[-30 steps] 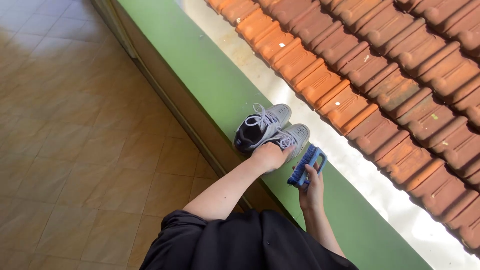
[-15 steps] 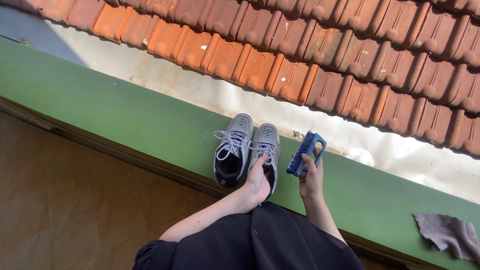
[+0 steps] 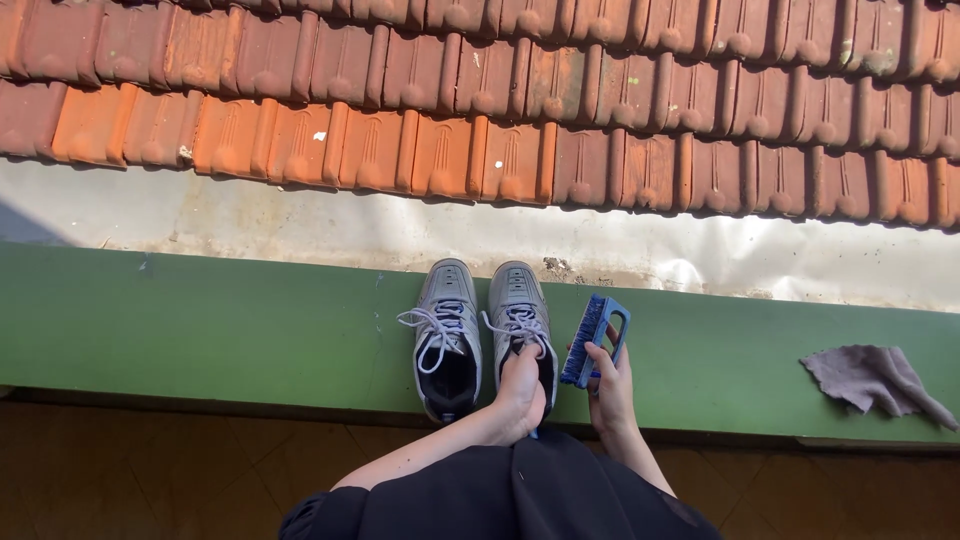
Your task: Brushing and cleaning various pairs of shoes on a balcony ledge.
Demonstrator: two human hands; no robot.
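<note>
- Sunlit terracotta roof tiles (image 3: 480,90) running across the top of the view, with a pale, stained concrete strip (image 3: 300,235) lying between them and a green-painted ledge (image 3: 200,330).
- Brown tiled floor (image 3: 150,470) showing in shadow below the ledge.
- Pair of grey sneakers sitting side by side on the ledge, toes pointing toward the roof, laces loose.
- Left sneaker (image 3: 446,335) standing free, dark opening facing up, touching or just beside its partner.
- Left hand (image 3: 520,385) resting over the heel end of the right sneaker (image 3: 518,310), fingers curling into or onto its opening; cannot tell how firmly they are gripping.
- Right hand (image 3: 610,385) holding a blue scrub brush (image 3: 593,338) by its loop handle, fingers closing around the handle, bristles facing the right sneaker.
- Brush hovering just beside the right sneaker's outer side, above the ledge; contact with the shoe unclear.
- Crumpled grey-brown cloth (image 3: 872,378) lying on the ledge well apart to the right.
- Black garment (image 3: 520,495) filling the bottom centre, both bare forearms reaching out from it.
</note>
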